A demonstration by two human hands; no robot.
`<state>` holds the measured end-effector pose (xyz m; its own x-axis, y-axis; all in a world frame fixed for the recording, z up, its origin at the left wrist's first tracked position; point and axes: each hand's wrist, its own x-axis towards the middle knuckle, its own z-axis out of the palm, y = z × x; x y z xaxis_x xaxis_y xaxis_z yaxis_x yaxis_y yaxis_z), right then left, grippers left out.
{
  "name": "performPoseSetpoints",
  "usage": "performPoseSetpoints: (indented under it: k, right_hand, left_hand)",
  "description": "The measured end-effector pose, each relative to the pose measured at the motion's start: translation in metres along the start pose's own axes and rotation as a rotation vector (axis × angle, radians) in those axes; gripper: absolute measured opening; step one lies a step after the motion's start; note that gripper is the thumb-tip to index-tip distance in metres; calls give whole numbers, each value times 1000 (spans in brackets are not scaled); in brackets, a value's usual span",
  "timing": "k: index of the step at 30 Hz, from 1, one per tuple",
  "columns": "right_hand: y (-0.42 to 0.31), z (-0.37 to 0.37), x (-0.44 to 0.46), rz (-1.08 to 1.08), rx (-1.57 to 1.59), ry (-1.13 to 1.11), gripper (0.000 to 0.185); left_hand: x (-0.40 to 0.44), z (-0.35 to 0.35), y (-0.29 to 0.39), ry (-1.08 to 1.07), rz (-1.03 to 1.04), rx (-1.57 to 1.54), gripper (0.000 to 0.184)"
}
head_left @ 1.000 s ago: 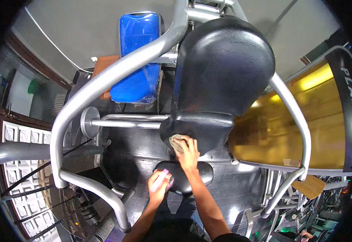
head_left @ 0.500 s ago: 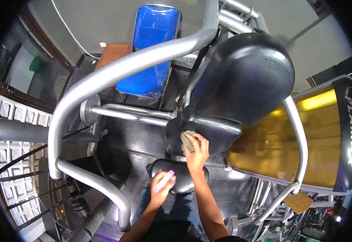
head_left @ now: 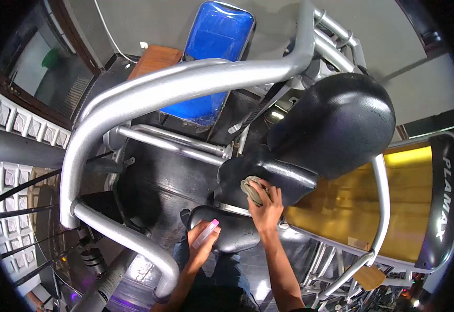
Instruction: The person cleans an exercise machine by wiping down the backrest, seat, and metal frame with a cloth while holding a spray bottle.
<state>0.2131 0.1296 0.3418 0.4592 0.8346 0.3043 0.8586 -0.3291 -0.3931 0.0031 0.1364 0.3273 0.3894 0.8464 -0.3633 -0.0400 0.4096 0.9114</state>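
A bunched greenish-grey cloth (head_left: 254,191) is under the fingers of my right hand (head_left: 267,208). It lies against the black padded seat (head_left: 289,177) of a gym machine, near the seat's left part. My left hand (head_left: 202,242) is wrapped round a small clear bottle (head_left: 205,235) with a pink cap, held tilted over the front black pad (head_left: 242,229). Above the seat rises the black backrest (head_left: 336,125). My fingers hide part of both the cloth and the bottle.
A thick silver frame tube (head_left: 185,83) arches over the left side and back. Behind it stands a blue padded bench (head_left: 219,36) beside a brown wooden box (head_left: 154,60). To the right is a yellow machine panel (head_left: 341,208). Dark floor (head_left: 169,182) shows left of the seat.
The view has shifted and turned a little. My right hand stays on the seat with the cloth, its fingers set slightly differently. The bottle remains in my left hand.
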Motion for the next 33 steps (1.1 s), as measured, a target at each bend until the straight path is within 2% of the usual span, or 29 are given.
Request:
performPoseSetpoints:
  k: [3,5,6,7,9,10,12,13,15,18,20,22,26,31,33]
  right_hand:
    - [-25,-28,36,-48,12,-61,51]
    - [-36,-31,66,-217,-22,-270,46]
    - [-42,-29,80,-281,-78,-349,32]
    - [-43,-19,92,-283,-76,-353,32]
    - [-41,9,112,-445,-412,-586,21]
    - [-43,20,122,-451,-408,-590,21]
    - [-49,43,135,-454,-649,-848,18]
    - [-47,57,134,-461,-646,-853,18]
    - [-46,80,132,-452,-695,-841,18]
    - [-50,103,134,-471,-716,-932,18]
    - [-47,119,135,-479,-736,-974,19]
    - [-42,132,135,-550,-621,-1059,21]
    - [-35,144,127,-599,-538,-1024,22]
    - [-38,118,136,-497,-553,-1011,20]
    - [-45,88,142,-514,-586,-992,18]
  left_hand:
    - [1,0,1,14,-27,54,10]
    - [0,3,-3,10,-17,45,12]
    - [-1,4,-5,-2,-6,43,13]
    - [-2,6,-11,2,-8,43,13]
    - [-4,8,-24,10,-90,96,15]
    - [-3,8,-26,17,-92,96,15]
    - [-3,8,-28,11,-156,94,17]
    - [-2,8,-25,18,-159,92,17]
    - [2,6,-16,8,-37,71,15]
    - [7,4,-15,33,-137,-54,13]
    - [12,5,-15,51,-124,-75,12]
    - [14,5,-18,68,-111,-93,10]
    - [17,6,-24,67,-113,-94,9]
    - [21,10,-24,64,-45,-25,11]
    - [19,10,-26,27,-73,-132,10]
